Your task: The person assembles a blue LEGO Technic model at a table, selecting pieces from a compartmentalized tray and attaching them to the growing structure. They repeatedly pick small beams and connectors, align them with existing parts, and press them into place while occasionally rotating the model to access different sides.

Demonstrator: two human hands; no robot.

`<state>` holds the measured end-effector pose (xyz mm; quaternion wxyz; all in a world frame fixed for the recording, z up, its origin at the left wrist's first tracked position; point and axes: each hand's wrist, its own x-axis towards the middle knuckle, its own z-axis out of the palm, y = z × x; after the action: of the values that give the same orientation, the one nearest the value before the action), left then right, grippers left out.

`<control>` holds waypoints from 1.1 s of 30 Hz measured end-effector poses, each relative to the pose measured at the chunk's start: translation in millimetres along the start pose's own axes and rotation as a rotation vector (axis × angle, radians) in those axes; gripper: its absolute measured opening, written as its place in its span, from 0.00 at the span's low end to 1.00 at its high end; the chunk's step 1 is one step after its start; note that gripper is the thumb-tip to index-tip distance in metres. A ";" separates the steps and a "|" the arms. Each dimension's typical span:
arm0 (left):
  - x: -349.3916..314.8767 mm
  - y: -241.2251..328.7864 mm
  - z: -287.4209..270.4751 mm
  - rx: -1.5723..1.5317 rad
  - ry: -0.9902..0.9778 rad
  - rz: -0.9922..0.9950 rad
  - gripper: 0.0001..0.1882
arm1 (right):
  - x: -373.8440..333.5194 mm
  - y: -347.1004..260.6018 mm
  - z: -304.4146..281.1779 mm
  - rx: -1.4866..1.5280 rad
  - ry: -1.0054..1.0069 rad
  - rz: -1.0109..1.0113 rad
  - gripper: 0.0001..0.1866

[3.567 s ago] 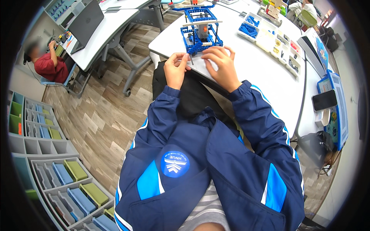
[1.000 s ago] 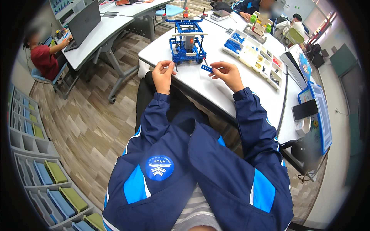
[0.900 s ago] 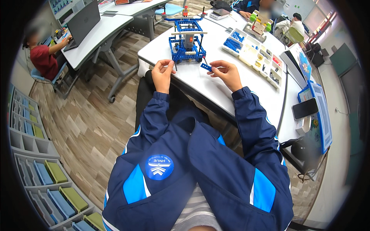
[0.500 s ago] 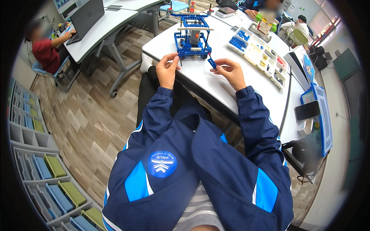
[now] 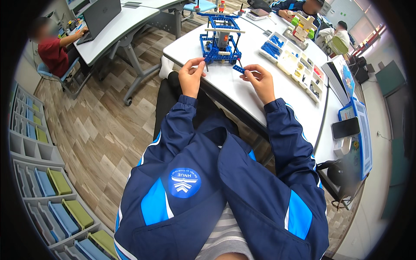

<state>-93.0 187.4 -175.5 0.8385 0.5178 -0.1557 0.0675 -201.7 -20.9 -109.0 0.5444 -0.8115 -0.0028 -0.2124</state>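
Note:
A blue model of building bricks (image 5: 219, 44) stands upright on the white table, with a grey motor block in its middle and a small red figure (image 5: 222, 6) on top. My left hand (image 5: 190, 79) is closed in a pinch at the model's near left corner, at a thin dark axle (image 5: 207, 66). Thumb and forefinger of my right hand (image 5: 259, 81) pinch the end of a short blue beam with holes (image 5: 238, 69). That beam lies just below a red pin at the model's near right corner; whether they are joined I cannot tell.
A white sorting tray (image 5: 284, 65) with blue, yellow and red bricks lies right of the model. Beyond it stands another brick model (image 5: 300, 31), with a person behind. A phone (image 5: 346, 127) rests at the right. Another person sits at a laptop (image 5: 99, 19) on the left.
The blue beam in my right hand has swung from steeply slanted to nearly level. A blue piece now shows upright by my left fingertips. The whole view has shifted slightly.

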 end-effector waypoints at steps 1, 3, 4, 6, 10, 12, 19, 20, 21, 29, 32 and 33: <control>0.3 -0.3 -0.3 0.004 -0.003 0.003 0.09 | 0.2 1.3 0.8 -0.064 0.004 -0.008 0.09; 1.1 -0.6 -0.5 -0.004 -0.011 0.003 0.10 | 1.4 4.6 2.2 -0.160 0.014 -0.039 0.08; 1.3 -0.7 -0.5 -0.004 -0.011 -0.001 0.10 | 2.8 6.7 3.1 -0.193 0.021 -0.062 0.07; 1.5 -0.1 -0.5 0.007 -0.013 0.010 0.09 | 5.2 11.2 2.7 -0.215 0.031 -0.087 0.06; 7.3 4.2 -4.0 0.157 -0.040 0.033 0.08 | 17.6 20.4 -1.6 -0.223 -0.012 -0.144 0.04; 13.0 7.2 -6.1 0.198 -0.068 0.021 0.08 | 30.2 23.9 -3.7 -0.220 -0.053 -0.174 0.03; 28.4 14.2 -10.1 0.360 -0.112 0.046 0.07 | 54.2 30.6 -3.1 -0.149 -0.098 -0.211 0.03; 31.1 14.8 -10.3 0.430 -0.116 0.089 0.06 | 56.5 31.4 -4.1 -0.134 -0.114 -0.213 0.03; 34.6 15.2 -10.8 0.500 -0.122 0.123 0.06 | 59.2 32.7 -5.5 -0.093 -0.134 -0.173 0.03; 53.6 5.3 -13.3 0.365 -0.228 0.235 0.04 | 69.8 61.8 -3.7 0.013 -0.103 -0.060 0.07; 55.9 -2.0 -16.0 0.276 -0.259 0.117 0.04 | 69.1 64.4 -0.5 0.043 -0.059 -0.027 0.08; 55.9 -4.4 -16.1 0.260 -0.255 0.121 0.04 | 68.6 63.2 0.9 0.053 -0.039 -0.021 0.08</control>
<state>-36.1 197.1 -167.4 0.7323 0.6159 -0.2815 0.0714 -124.1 -61.4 -141.2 0.5633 -0.8007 -0.0276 -0.2020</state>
